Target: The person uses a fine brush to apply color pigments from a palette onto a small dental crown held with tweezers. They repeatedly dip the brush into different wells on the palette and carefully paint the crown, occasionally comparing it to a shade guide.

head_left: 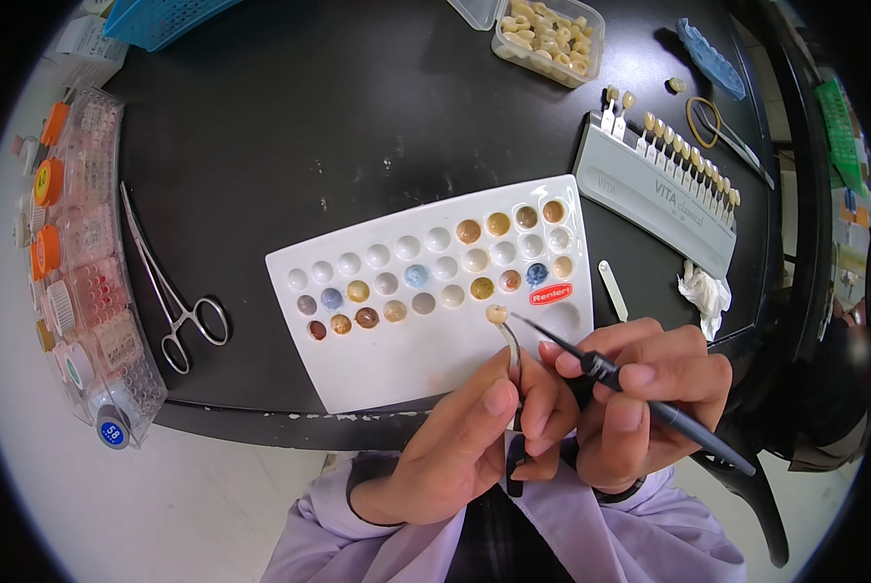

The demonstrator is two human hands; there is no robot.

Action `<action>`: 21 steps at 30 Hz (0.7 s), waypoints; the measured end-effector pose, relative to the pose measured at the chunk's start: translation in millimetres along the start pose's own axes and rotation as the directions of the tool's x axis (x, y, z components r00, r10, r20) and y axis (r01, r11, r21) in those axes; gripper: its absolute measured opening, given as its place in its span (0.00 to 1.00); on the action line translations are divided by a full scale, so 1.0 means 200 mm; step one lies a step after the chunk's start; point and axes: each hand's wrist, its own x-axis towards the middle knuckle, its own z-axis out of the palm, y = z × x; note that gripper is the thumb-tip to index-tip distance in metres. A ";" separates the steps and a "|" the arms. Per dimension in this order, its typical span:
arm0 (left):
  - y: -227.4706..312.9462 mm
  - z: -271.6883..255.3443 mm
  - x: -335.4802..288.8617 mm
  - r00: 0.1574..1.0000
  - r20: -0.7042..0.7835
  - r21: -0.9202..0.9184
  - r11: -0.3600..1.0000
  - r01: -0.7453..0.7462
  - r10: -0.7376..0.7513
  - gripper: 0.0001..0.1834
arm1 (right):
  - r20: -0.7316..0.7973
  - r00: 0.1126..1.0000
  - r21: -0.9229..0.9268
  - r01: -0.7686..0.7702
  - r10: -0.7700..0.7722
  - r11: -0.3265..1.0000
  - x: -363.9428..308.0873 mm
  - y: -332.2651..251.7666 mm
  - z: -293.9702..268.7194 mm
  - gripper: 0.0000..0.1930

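A loose grip could drop the tooth (pixel 497 314); a shaky brush (pixel 688 427) could smear it. The left hand (pixel 470 428) curls closed around a bent metal holder (pixel 513 358) with the shiny, cream tooth at its tip, above the smooth white tray (pixel 397 364) with round dips. The right hand (pixel 654 394) pinches the thin, pointy brush nearby.

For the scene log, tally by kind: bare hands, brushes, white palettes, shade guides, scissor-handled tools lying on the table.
Hands: 2 (left hand, right hand)
Brush: 1
White palette: 1
Shade guide: 1
Scissor-handled tool: 1
Total: 6
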 end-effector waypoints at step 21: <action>0.00 0.02 0.01 0.999 -0.019 0.020 0.999 -0.032 0.032 0.20 | 0.086 0.995 -0.077 0.066 -0.059 0.995 0.02 0.01 -0.02 0.14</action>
